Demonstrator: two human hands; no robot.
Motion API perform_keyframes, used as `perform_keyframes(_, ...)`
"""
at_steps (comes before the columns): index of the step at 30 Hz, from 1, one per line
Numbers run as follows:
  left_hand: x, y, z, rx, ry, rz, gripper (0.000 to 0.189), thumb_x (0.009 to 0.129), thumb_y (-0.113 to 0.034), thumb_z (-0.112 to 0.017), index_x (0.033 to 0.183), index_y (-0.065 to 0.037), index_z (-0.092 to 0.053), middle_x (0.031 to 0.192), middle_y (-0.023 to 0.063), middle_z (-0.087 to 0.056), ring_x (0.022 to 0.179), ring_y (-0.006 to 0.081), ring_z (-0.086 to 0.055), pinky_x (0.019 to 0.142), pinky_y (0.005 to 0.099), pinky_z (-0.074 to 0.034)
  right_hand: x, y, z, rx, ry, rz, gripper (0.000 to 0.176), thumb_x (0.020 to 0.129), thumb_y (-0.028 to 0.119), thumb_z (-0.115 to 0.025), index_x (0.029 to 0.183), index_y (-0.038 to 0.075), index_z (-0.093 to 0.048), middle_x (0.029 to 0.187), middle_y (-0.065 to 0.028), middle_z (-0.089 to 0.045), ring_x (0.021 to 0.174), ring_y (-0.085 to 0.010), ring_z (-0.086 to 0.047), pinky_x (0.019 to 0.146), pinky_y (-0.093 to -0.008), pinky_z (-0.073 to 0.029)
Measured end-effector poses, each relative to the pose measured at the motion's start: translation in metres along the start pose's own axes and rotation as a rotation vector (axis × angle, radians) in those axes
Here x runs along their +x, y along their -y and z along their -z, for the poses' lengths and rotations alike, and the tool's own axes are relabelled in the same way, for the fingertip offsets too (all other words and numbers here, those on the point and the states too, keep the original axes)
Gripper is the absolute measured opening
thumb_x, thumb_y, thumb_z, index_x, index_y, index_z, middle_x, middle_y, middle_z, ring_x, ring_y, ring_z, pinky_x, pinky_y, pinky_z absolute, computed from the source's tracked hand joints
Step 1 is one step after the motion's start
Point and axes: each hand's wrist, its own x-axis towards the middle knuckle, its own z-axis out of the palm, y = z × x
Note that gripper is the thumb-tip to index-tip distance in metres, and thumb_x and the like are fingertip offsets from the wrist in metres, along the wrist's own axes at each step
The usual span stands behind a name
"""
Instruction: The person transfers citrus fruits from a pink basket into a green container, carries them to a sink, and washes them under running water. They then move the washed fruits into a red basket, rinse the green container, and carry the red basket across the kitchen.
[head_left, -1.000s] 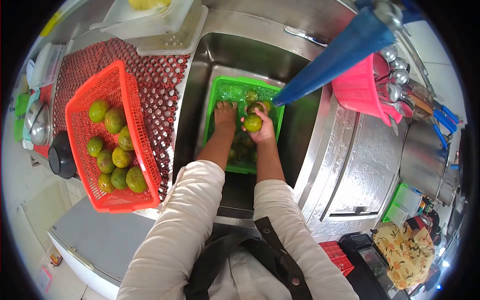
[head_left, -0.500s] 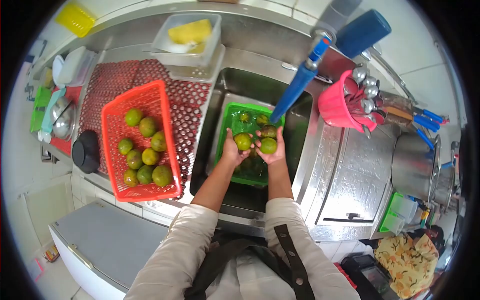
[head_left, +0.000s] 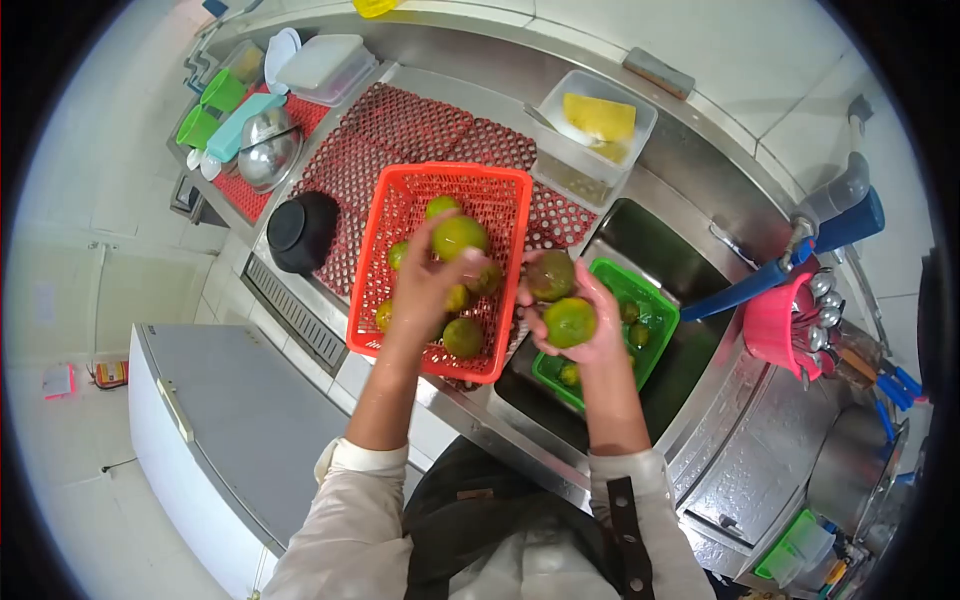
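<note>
My left hand (head_left: 430,275) is over the red plastic basket (head_left: 523,250), its fingers curved round a green orange (head_left: 460,237). Below it in the basket lie several more green-yellow oranges, partly covered by the hand. Palm up, my right hand (head_left: 598,318) cradles two oranges between the basket and the sink: a brownish-green orange (head_left: 551,275) and a brighter green orange (head_left: 570,322). Just behind that hand, the green plastic basket (head_left: 664,318) sits in the sink (head_left: 690,375) with several small fruits in it.
A red perforated mat (head_left: 370,130) lies under the basket. Nearby are a black bowl (head_left: 303,232), a clear container with a yellow sponge (head_left: 598,118), and a blue tap hose (head_left: 735,292). A pink utensil holder (head_left: 772,325) stands right of the sink.
Both hands have moved left from the sink, carrying oranges. The left hand is now over the red basket, and the right hand holds two oranges beside it. The view has turned left.
</note>
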Motion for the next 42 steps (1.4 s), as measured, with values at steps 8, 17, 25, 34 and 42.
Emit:
perform_keyframes(8, 0.001, -0.011, 0.052, -0.011, -0.202, -0.063, 0.037, 0.082, -0.011, -0.058, 0.112, -0.003, -0.04, 0.103, 0.0071, -0.054, 0.093, 0.0126, -0.052, 0.082, 0.025, -0.041, 0.052, -0.04, -0.021, 0.274, 0.39, -0.163, 0.067, 0.088, 0.052, -0.021, 0.121, -0.006, -0.032, 0.069, -0.0169, -0.049, 0.044, -0.0207, -0.051, 0.031, -0.0273, -0.039)
perform_keyframes(17, 0.012, 0.003, 0.08, -0.019, -0.259, -0.192, 0.036, 0.081, -0.01, -0.059, 0.113, 0.0, -0.044, 0.104, 0.0067, -0.051, 0.096, 0.0123, -0.05, 0.084, 0.0256, -0.04, 0.058, -0.047, -0.025, 0.23, 0.469, -0.287, 0.07, 0.083, 0.049, -0.03, 0.117, -0.011, -0.029, 0.059, -0.0175, -0.047, 0.034, -0.0226, -0.046, 0.029, -0.0283, -0.04)
perform_keyframes(25, 0.022, 0.011, 0.085, -0.002, -0.286, -0.2, 0.043, 0.077, -0.004, -0.062, 0.115, 0.001, -0.041, 0.101, 0.0092, -0.054, 0.09, 0.0139, -0.054, 0.078, 0.0249, -0.045, 0.057, -0.038, -0.029, 0.255, 0.457, -0.349, 0.066, 0.078, 0.042, -0.04, 0.115, -0.012, -0.03, 0.061, -0.0199, -0.044, 0.04, -0.0246, -0.044, 0.029, -0.0313, -0.041)
perform_keyframes(34, 0.032, 0.016, 0.086, 0.067, -0.31, -0.199, 0.046, 0.075, -0.005, -0.064, 0.115, 0.0, -0.041, 0.1, 0.0102, -0.055, 0.089, 0.0141, -0.055, 0.076, 0.0248, -0.045, 0.06, -0.036, -0.024, 0.194, 0.471, -0.32, 0.063, 0.08, 0.043, -0.036, 0.116, -0.008, -0.031, 0.064, -0.02, -0.044, 0.034, -0.0253, -0.044, 0.026, -0.0319, -0.037)
perform_keyframes(42, 0.049, 0.028, 0.087, 0.522, -0.341, -0.307, 0.045, 0.072, -0.004, -0.065, 0.112, -0.001, -0.045, 0.104, 0.0089, -0.053, 0.092, 0.0154, -0.054, 0.078, 0.0272, -0.046, 0.087, -0.018, -0.028, -0.354, -0.085, -0.11, 0.054, 0.083, 0.035, -0.048, 0.122, 0.0, -0.033, 0.079, -0.0163, -0.052, 0.058, -0.0226, -0.055, 0.04, -0.0297, -0.046)
